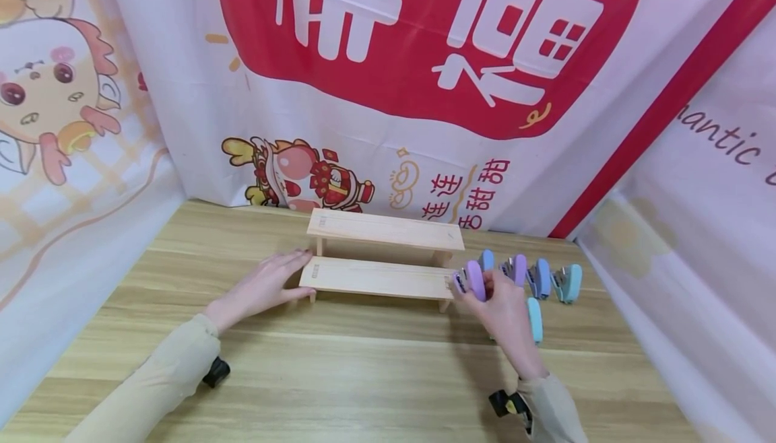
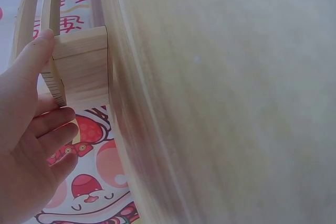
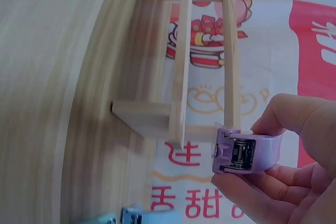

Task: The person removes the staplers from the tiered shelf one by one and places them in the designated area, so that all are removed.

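My right hand (image 1: 508, 305) pinches a purple mini stapler (image 1: 471, 280) between thumb and fingers, just above the right end of the lower step of a two-step wooden shelf (image 1: 376, 277). In the right wrist view the stapler (image 3: 247, 153) shows its dark inner metal, close to the shelf's end. At the shelf's left end my left hand (image 1: 273, 285) grips the lower step, thumb at its front corner and fingers at the back. In the left wrist view the thumb (image 2: 39, 51) presses on the board's edge.
To the right of the shelf stand more mini staplers: a purple one (image 1: 516, 268), blue ones (image 1: 539, 278) and teal ones (image 1: 568, 283), one partly hidden by my right hand. A printed cloth (image 1: 388, 103) hangs behind the shelf, and cloth walls flank the wooden table (image 1: 351, 376).
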`<state>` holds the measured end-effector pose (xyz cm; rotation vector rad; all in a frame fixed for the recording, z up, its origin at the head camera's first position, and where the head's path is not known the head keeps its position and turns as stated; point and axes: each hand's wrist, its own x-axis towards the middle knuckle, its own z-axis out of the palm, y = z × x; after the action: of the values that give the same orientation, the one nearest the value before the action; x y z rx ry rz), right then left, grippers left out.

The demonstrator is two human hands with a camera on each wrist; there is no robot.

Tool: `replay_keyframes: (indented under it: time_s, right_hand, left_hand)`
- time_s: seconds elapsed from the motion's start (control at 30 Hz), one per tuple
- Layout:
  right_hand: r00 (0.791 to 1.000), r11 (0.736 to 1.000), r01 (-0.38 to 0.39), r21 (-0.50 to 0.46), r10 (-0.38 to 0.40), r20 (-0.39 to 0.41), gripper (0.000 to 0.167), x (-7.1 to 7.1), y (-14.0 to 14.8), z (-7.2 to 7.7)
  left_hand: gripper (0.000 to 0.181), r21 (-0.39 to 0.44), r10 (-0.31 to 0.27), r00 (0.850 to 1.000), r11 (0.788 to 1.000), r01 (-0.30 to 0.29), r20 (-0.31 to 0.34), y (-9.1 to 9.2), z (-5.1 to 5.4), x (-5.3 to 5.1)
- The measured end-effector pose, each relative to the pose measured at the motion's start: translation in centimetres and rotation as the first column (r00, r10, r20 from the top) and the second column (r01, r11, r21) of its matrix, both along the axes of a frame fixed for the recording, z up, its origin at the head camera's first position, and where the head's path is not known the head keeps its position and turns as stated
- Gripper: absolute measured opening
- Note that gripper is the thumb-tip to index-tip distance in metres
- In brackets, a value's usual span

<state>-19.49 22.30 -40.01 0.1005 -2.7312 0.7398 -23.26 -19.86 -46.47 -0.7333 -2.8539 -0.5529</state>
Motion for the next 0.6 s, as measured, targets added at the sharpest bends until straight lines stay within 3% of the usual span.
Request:
replay_keyframes:
  time_s: [0.6]
  right_hand:
    - [0.992,0.992,0.127,-0.005,-0.127,-0.005,0.034,0.9,5.1,1.2]
  left_hand:
    - [0.078,-0.003,-0.004,1.000,1.000,0.004,-0.007,-0.1,-0.1,0.0]
